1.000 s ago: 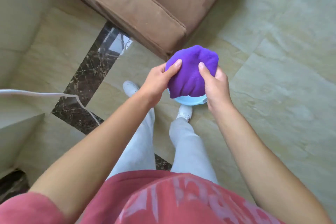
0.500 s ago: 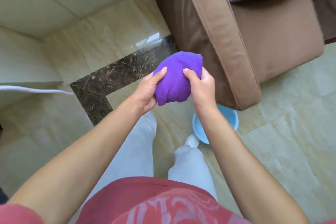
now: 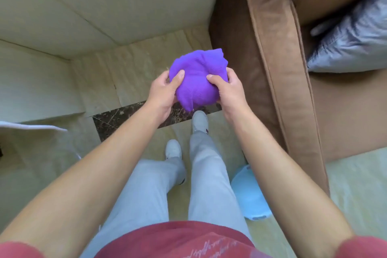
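A bunched purple cloth (image 3: 195,78) hangs in the air in front of me, above the floor. My left hand (image 3: 163,93) grips its left side, thumb pressed on top. My right hand (image 3: 229,90) grips its right side in the same way. The fingers under the cloth are hidden.
A brown sofa (image 3: 278,81) with a silver cushion (image 3: 351,42) stands on the right. A light blue basin (image 3: 249,197) sits on the tiled floor by my right leg. A beige wall (image 3: 104,6) is ahead, with a white edge (image 3: 29,126) at the left.
I have stepped forward and turned. The blue basin has dropped back beside my right leg, and the sofa arm now runs along my right. Both hands keep their grip on the cloth.
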`<state>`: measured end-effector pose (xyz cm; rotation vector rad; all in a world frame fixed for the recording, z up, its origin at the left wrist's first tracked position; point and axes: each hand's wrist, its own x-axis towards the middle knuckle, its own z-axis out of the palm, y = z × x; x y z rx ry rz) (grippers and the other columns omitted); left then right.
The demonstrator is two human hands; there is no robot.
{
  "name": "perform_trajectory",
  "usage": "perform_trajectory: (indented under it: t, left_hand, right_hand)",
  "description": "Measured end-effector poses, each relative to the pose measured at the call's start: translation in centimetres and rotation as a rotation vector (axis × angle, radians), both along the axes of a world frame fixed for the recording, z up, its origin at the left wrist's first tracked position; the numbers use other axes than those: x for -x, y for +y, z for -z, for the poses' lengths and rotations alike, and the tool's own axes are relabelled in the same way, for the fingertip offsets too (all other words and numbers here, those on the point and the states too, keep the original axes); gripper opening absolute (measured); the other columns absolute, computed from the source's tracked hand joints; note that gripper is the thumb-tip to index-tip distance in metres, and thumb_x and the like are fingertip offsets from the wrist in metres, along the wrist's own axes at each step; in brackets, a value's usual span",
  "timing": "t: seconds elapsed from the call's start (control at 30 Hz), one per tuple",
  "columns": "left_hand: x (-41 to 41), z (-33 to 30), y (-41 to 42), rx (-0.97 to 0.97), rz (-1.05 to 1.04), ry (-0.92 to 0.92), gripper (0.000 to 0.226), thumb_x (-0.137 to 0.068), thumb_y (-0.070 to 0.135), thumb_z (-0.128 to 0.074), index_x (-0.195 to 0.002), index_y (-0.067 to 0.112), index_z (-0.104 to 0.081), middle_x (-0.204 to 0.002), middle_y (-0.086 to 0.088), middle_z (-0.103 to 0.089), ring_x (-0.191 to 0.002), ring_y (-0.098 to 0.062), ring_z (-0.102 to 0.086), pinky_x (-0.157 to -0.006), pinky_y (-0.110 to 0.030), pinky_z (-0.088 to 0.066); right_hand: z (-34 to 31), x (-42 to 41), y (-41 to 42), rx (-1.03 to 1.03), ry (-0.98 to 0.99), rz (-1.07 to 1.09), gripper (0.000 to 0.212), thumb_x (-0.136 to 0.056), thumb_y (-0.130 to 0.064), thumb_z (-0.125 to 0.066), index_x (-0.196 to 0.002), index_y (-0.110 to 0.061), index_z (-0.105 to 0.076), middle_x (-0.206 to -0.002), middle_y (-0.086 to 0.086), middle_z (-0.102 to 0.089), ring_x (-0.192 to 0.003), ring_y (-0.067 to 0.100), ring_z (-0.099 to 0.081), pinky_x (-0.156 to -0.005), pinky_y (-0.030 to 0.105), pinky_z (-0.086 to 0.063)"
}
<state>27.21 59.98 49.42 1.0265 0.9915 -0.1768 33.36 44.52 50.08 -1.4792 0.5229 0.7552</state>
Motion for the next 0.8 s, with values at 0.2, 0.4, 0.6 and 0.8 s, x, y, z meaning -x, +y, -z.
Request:
perform_trajectory:
  t: [0.2, 0.4, 0.6, 0.8]
  left_hand:
    - [-8.1, 12.8, 6.0, -0.024, -0.051, 0.066, 0.024, -0.096, 0.008, -0.066, -0.113, 0.017, -0.052, -0.1, -0.006, -0.067, -0.08, -0.018, -0.067, -0.081, -0.045, -0.058]
    - [-14.6, 31.2, 11.3, -0.209, 0.01, 0.063, 0.025, -0.094, 0.017, -0.07, -0.116, 0.012, -0.059, -0.098, -0.007, -0.068, -0.078, -0.018, -0.065, -0.065, -0.029, -0.058]
    - [-19.6, 49.4, 13.9, -0.407, 0.199, 0.032, 0.025, -0.099, 0.02, -0.061, -0.117, 0.003, -0.064, -0.105, -0.012, -0.067, -0.091, -0.022, -0.063, -0.083, -0.035, -0.055]
    - [-22.6, 58.5, 14.8, -0.701, 0.4, 0.083, 0.035, -0.099, 0.04, -0.058, -0.109, 0.007, -0.065, -0.11, -0.013, -0.07, -0.104, -0.03, -0.064, -0.087, -0.033, -0.048]
  right_hand:
    - [13.8, -8.5, 5.4, 0.077, -0.012, -0.111, 0.026, -0.08, -0.021, -0.076, -0.104, -0.017, -0.065, -0.115, 0.017, -0.073, -0.102, 0.03, -0.073, -0.083, 0.047, -0.058]
    - [31.4, -14.6, 10.8, 0.174, -0.128, -0.19, 0.019, -0.088, -0.014, -0.073, -0.101, -0.018, -0.059, -0.106, 0.008, -0.072, -0.099, 0.026, -0.07, -0.09, 0.044, -0.056]
    - [48.4, -20.6, 12.8, 0.239, -0.16, -0.319, 0.026, -0.09, -0.022, -0.072, -0.111, -0.02, -0.056, -0.1, -0.009, -0.068, -0.088, 0.008, -0.068, -0.057, 0.011, -0.052]
    - [57.5, -24.0, 13.2, 0.362, -0.234, -0.342, 0.038, -0.092, -0.029, -0.071, -0.124, -0.021, -0.052, -0.11, -0.011, -0.064, -0.096, 0.006, -0.066, -0.066, 0.013, -0.052]
